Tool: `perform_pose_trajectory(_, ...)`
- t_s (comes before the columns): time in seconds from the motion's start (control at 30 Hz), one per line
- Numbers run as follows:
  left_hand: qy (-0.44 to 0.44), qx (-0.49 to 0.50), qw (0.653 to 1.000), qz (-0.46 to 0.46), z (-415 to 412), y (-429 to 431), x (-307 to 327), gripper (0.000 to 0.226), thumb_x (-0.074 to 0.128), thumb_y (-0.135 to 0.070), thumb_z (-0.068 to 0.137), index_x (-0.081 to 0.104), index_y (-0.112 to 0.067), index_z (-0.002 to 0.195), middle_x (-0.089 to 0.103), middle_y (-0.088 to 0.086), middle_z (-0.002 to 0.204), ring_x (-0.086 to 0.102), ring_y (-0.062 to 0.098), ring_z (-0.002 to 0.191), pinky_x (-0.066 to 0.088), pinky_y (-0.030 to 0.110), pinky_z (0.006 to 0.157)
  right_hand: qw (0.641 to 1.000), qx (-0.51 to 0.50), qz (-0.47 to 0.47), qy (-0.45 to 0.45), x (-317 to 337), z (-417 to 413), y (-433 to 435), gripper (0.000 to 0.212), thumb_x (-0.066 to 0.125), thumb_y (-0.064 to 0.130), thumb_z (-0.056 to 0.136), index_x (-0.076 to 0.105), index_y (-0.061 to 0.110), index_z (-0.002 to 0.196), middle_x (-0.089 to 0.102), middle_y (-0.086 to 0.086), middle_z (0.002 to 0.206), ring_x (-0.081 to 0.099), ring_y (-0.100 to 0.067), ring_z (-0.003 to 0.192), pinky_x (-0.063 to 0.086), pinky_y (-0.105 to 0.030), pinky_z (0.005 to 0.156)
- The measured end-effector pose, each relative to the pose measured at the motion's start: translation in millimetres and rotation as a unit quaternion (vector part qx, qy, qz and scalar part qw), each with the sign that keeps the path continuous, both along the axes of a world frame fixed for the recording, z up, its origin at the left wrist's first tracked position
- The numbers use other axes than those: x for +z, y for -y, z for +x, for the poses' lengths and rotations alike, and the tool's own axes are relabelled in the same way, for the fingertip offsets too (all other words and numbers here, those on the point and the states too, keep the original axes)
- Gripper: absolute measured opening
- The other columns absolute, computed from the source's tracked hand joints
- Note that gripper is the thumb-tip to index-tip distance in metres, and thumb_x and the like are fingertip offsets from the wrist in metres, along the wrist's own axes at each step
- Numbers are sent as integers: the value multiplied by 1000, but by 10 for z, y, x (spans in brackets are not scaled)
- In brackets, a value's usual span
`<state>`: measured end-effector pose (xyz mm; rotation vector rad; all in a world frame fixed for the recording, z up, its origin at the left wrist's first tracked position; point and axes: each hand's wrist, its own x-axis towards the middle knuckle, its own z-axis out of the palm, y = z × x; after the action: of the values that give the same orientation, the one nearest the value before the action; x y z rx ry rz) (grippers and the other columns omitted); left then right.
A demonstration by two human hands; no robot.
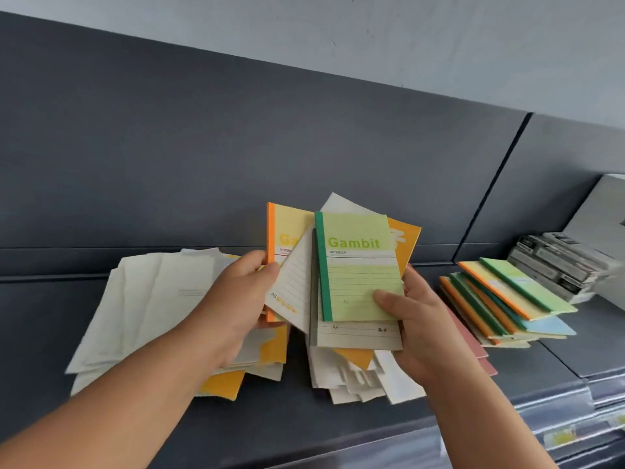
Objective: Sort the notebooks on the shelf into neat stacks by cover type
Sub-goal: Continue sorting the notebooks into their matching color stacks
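A fan of thin notebooks was held up above the shelf (304, 421), near the centre of the view, and both hands were closed on it. The left hand (243, 299) was curled round the lower edge of an orange-spined notebook (287, 228) and of a loose lined cover beside it, with the thumb laid on the front. The right hand (416, 319) pinched the green Gambit notebook (358, 265) against a grey notebook (358, 336) behind it, the thumb pressed on the green cover at its 5 o'clock corner and the fingers hidden at the back. More notebooks lay on the shelf: a spread pale pile (152, 299) at 8 o'clock and a slanted coloured stack (514, 299) at 4 o'clock, with dark boxes (554, 262) just behind it at 3 o'clock. The notebooks were judged to be light and soft-covered, so that they would bend and sag if taken by one corner only. The covers looked smooth, and it was thought that they could slide over each other easily when fanned. A firmer hold was expected at the bound spine, at 9 o'clock of each cover, where the paper is stiffest. It was considered wise that the green one be drawn out by its spine edge, while the rest were kept squeezed together.
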<state>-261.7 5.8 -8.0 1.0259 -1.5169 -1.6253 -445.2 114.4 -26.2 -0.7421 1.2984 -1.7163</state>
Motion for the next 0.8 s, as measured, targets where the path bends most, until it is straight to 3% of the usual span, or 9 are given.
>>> perform_pose_trajectory(0.13, -70, 17, 996, 53, -738, -328, -39, 18, 47, -24, 100, 63, -25, 106, 73, 3, 100, 71, 20, 89, 58, 38, 63, 999, 21, 8, -43, 2, -704, -144, 40, 47, -5, 94, 58, 20, 123, 71, -4, 115, 69, -29, 104, 54, -51, 88)
perform_pose_trajectory(0.23, -59, -6, 998, 19, -1296, -603, -128, 26, 61, -10, 91, 60, -28, 109, 73, -3, 98, 71, 20, 90, 60, 44, 68, 997, 15, 15, -70, -25, -1225, -295, 39, 51, -4, 94, 59, 23, 121, 72, -2, 113, 70, -28, 101, 56, -51, 86)
perform_pose_trajectory(0.3, -29, -7, 999, -18, -1633, -737, -180, 42, 67, -2, 84, 56, -33, 110, 72, -4, 100, 69, 21, 95, 59, 47, 74, 997, 16, 14, -73, -28, -1534, -392, 39, 51, -4, 94, 59, 23, 119, 72, -4, 111, 71, -27, 95, 59, -45, 74)
perform_pose_trajectory(0.37, -8, 5, 999, -33, -1907, -848, -209, 48, 69, 0, 82, 53, -38, 108, 69, -4, 103, 67, 20, 98, 60, 41, 73, 996, 16, 28, -82, -36, -1792, -492, 37, 50, -2, 95, 59, 27, 115, 74, -4, 104, 73, -26, 84, 57, -42, 64)
perform_pose_trajectory(0.43, 0, 19, 999, -41, -2121, -952, -225, 48, 70, -2, 83, 51, -40, 105, 67, -7, 102, 65, 15, 96, 59, 32, 67, 994, 19, 27, -101, -57, -2020, -562, 36, 51, -2, 95, 59, 27, 115, 74, -3, 105, 72, -27, 90, 57, -52, 79)
perform_pose_trajectory(0.5, 2, 26, 998, -51, -2298, -1033, -219, 48, 70, -2, 83, 52, -40, 106, 67, -9, 100, 65, 11, 94, 58, 27, 62, 991, 8, 29, -130, -67, -2213, -607, 37, 54, -1, 93, 60, 28, 116, 73, 1, 109, 70, -26, 99, 55, -53, 87)
perform_pose_trajectory(0.67, -4, 50, 996, -69, -2574, -1119, -189, 52, 70, -1, 82, 52, -38, 114, 67, -10, 97, 67, 6, 85, 55, 21, 56, 990, -4, 30, -139, -173, -2554, -648, 42, 54, 3, 93, 58, 32, 124, 71, 4, 115, 67, -24, 107, 55, -50, 89)
perform_pose_trajectory(0.8, -18, 57, 997, -44, -2652, -1119, -215, 52, 67, 3, 83, 53, -35, 116, 68, -9, 101, 66, 10, 93, 57, 24, 60, 988, -30, 48, -144, -209, -2803, -694, 49, 53, -1, 92, 56, 33, 127, 72, 1, 110, 69, -24, 103, 55, -49, 88)
